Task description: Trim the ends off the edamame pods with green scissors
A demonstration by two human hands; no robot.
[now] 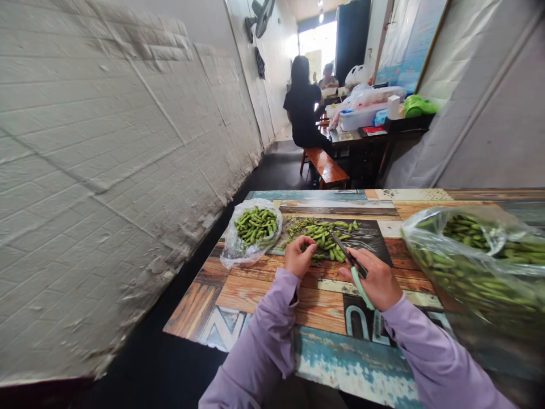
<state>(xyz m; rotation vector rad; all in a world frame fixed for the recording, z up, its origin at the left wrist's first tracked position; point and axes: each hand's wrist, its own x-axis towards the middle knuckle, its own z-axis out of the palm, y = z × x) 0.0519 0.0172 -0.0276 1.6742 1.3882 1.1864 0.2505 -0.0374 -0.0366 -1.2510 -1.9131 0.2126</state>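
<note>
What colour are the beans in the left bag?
Green; the beans show best in the head view.

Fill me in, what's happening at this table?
Someone in purple sleeves is working over loose green pods on the table. The right hand grips scissors, blades pointing over the pods; the left hand is curled at their near edge, and whether it holds one is unclear. A smaller clear bag of pods sits to the left, a larger bag to the right.
</note>
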